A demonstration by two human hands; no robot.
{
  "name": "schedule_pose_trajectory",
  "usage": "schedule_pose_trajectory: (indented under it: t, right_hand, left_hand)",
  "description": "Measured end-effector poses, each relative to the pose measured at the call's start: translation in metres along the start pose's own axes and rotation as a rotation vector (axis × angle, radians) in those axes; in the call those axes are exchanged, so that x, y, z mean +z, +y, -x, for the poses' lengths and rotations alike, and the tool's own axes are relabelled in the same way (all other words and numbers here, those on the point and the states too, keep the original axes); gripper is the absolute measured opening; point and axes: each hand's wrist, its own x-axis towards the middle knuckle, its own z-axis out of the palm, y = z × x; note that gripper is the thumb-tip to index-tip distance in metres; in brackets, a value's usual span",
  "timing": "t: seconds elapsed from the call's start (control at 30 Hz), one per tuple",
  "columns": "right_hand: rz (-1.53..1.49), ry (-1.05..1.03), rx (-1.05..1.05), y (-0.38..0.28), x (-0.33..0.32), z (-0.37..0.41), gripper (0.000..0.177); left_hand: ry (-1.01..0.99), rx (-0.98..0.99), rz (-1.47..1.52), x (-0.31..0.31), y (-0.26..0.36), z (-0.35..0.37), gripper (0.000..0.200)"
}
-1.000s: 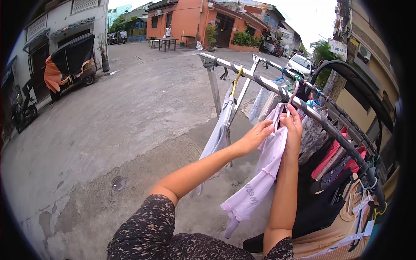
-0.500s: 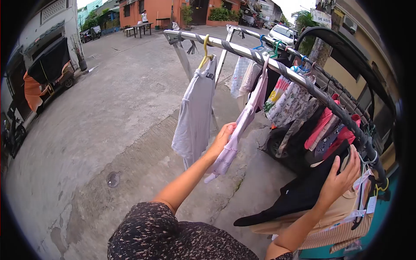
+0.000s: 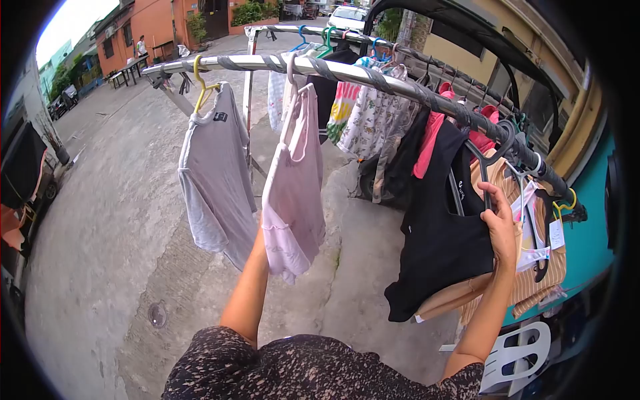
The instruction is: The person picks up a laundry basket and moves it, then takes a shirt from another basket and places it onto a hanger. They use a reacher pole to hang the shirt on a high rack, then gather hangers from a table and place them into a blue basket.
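Observation:
A pink top (image 3: 293, 180) hangs on a pink hanger from the near rail, and my left forearm passes behind it. That top hides my left hand and its fingers. To its left a grey shirt (image 3: 217, 167) hangs on a yellow hanger. On the right, a black garment (image 3: 440, 227) is on a dark hanger (image 3: 490, 160) at the rail. My right hand (image 3: 500, 223) is closed around the lower part of this hanger, beside the garment's right edge. Beige and striped clothes hang close behind my right hand.
The taped metal rail (image 3: 267, 62) crosses in front. Patterned shorts (image 3: 373, 120) and pink clothes hang on the far rail. A white plastic chair (image 3: 517, 357) stands lower right. A manhole cover (image 3: 157, 315) lies in the pavement, and a person (image 3: 141, 48) is far off.
The view has turned right. My left hand has gone behind the pink top. My right hand, open beside the black garment before, now holds its hanger, and the garment hangs more upright.

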Motion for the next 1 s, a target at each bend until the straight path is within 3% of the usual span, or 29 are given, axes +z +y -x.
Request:
schedule_pose_trajectory:
  t: [0.13,0.2,0.33,0.4,0.5,0.53,0.63,0.67,0.77,0.9,1.0]
  right_hand:
    - [-0.014,0.191,-0.091,-0.004,0.004,0.007,0.049]
    - [-0.008,0.143,-0.188,-0.018,0.006,0.013,0.048]
    - [-0.096,0.052,-0.189,-0.031,0.028,0.012,0.048]
    - [-0.111,-0.004,-0.184,-0.035,0.044,0.009,0.049]
    - [-0.081,-0.086,-0.164,-0.045,0.068,-0.008,0.048]
    - [-0.079,-0.099,-0.188,-0.047,0.078,-0.013,0.048]
    - [-0.09,-0.134,-0.219,-0.046,0.102,-0.027,0.047]
    - [-0.117,-0.157,-0.195,-0.046,0.108,-0.031,0.048]
    - [-0.071,-0.156,-0.189,-0.043,0.123,-0.05,0.053]
    - [-0.098,-0.222,-0.148,-0.023,0.135,-0.062,0.05]
    - [-0.154,-0.112,-0.172,-0.023,0.14,-0.044,0.05]
  left_hand:
    - [-0.02,0.014,0.036,0.005,-0.007,0.009,0.041]
    - [-0.036,0.03,0.065,0.012,-0.012,0.016,0.041]
    - [-0.103,0.025,0.176,0.025,-0.03,0.029,0.041]
    - [-0.137,-0.072,0.24,0.029,-0.038,0.036,0.042]
    - [-0.111,-0.072,-0.036,0.03,-0.023,0.062,0.047]
    - [-0.12,-0.168,-0.066,0.026,-0.023,0.065,0.051]
    - [-0.107,-0.169,-0.067,0.013,-0.054,0.068,0.053]
    - [-0.071,-0.317,-0.012,0.012,-0.057,0.071,0.048]
    - [-0.087,-0.362,0.065,-0.004,-0.079,0.073,0.054]
    - [-0.042,-0.441,-0.094,-0.017,-0.079,0.081,0.051]
    - [-0.034,-0.542,-0.101,-0.028,-0.088,0.091,0.052]
